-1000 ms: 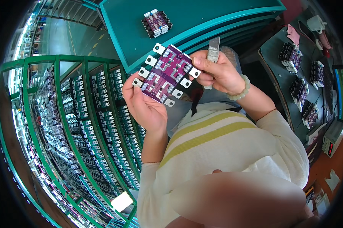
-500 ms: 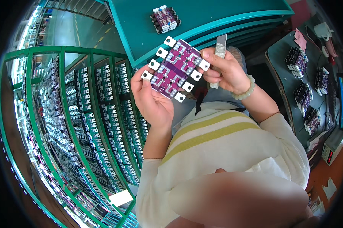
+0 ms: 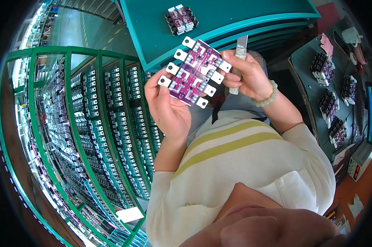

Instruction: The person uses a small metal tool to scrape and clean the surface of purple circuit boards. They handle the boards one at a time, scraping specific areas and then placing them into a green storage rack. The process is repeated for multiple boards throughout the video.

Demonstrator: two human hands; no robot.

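A purple circuit board with white metal tabs along two opposite sides is held up, tilted, between my hands. My left hand grips its lower left corner, thumb on a tab. At the upper right corner, the thumb and fingers of my right hand pinch the edge by another tab. The same right hand also holds a flat grey blade-like tool, its handle apparently wrapped in tape, standing upright between thumb and palm. Part of the tool is hidden behind the fingers. A pale bead bracelet circles the right wrist.
Beyond my hands, a similar purple module sits on a teal cabinet top. On the left stands a green rack packed with rows of modules. Several more modules rest on a dark bench to the right, near a small instrument.
The board has shifted slightly right and tipped, so its surface catches the light differently. Both hands moved with it and keep their grip.
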